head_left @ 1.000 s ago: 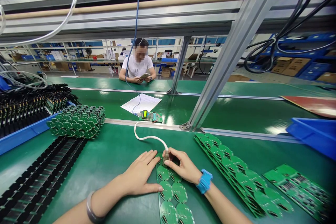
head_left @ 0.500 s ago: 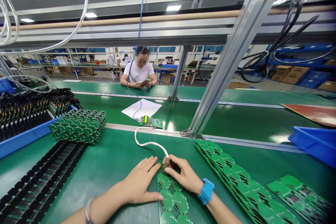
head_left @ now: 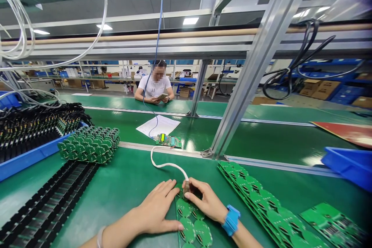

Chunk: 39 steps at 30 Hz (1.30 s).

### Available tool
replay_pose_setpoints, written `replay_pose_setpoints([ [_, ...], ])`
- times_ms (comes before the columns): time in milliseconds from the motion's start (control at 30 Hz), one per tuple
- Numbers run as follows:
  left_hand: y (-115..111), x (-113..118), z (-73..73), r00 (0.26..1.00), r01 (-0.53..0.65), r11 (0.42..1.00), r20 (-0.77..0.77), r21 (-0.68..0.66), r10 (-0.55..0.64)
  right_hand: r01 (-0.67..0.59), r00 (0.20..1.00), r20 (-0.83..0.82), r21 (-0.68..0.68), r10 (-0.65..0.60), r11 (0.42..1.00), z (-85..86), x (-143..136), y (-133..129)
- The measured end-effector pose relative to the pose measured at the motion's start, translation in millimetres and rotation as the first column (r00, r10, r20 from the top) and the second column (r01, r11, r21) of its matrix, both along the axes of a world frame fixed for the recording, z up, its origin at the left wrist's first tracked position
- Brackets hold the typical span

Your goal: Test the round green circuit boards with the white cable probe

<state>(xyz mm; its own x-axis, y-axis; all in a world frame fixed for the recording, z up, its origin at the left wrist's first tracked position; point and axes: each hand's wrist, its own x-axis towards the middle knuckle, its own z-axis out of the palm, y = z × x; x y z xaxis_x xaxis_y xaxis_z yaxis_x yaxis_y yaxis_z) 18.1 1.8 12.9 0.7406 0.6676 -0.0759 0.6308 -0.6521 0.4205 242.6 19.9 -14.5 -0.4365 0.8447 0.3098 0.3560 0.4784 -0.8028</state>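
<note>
A panel of round green circuit boards (head_left: 186, 229) lies lengthwise in front of me on the green bench. My left hand (head_left: 158, 207) rests flat along its left edge, fingers stretched out and thumb on a board. Between the thumb and fingers of my right hand (head_left: 207, 200) is a brownish probe connector (head_left: 186, 187), held upright over the panel's far end. Its tip is partly hidden, so I cannot tell whether it touches the contacts. From the connector a white cable (head_left: 166, 165) runs back to a small circuit board with a lit yellow-green display (head_left: 163, 138).
Stacked green board panels (head_left: 258, 201) lie to the right, near another green circuit board (head_left: 331, 223). On the left are a black slotted rack (head_left: 49, 201), a pile of round boards (head_left: 90, 145) and a blue tray (head_left: 37, 155). A metal post (head_left: 241, 85) rises ahead; a person sits beyond.
The view has tipped up slightly, so everything sits lower in the picture. Both hands keep nearly the same place on the panel, the right still gripping the probe connector.
</note>
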Motion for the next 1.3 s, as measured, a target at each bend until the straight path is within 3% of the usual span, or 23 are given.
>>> replay_pose_setpoints([
  [400,-0.5,-1.4,-3.6,0.999,0.025,0.999,0.038,0.022,-0.026,0.013,1.000,0.003,0.001,-0.013,1.000,-0.6,0.5,0.2],
  [700,-1.4,0.9,-6.1,0.996,-0.077,0.996,0.047,0.036,0.075,0.102,0.995,0.014,0.045,-0.102,0.994,-2.4,-6.7,-3.5],
  [867,-0.8,0.2,-7.9,0.996,-0.078,0.996,0.040,0.046,0.076,0.146,0.989,-0.005,0.039,-0.146,0.989,-6.4,-9.4,-3.4],
  [1300,-0.3,-1.4,0.7,0.998,-0.055,0.998,-0.003,0.017,0.055,0.162,0.987,-0.024,0.034,-0.161,0.986,-3.4,-9.0,-4.5],
])
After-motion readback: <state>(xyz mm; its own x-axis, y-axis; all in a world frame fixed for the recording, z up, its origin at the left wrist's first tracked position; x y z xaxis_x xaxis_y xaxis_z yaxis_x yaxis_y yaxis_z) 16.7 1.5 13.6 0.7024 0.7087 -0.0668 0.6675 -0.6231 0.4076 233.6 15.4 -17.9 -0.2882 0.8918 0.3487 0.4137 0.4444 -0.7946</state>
